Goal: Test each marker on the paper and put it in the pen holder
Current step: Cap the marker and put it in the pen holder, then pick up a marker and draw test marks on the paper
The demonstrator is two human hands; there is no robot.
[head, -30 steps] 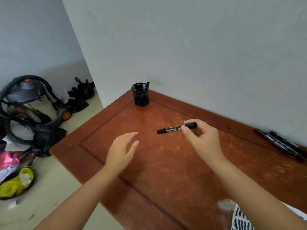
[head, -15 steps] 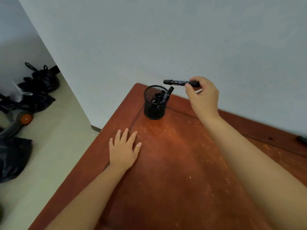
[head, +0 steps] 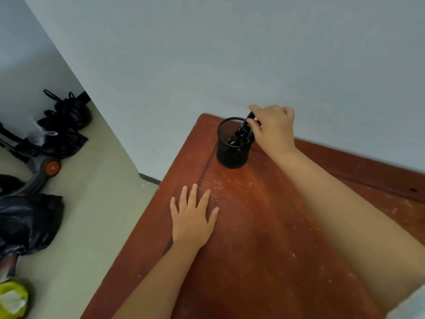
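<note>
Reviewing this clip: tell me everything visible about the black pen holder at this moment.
The pen holder is a round black cup that looks like metal mesh, with a solid rim and base. It stands upright on the far left corner of the reddish wooden table, close to the wall. Several black markers stand inside, their ends showing at the rim. The right hand pinches one more marker, tilted, its lower end already past the rim. Whether the hand touches the holder is unclear.
</note>
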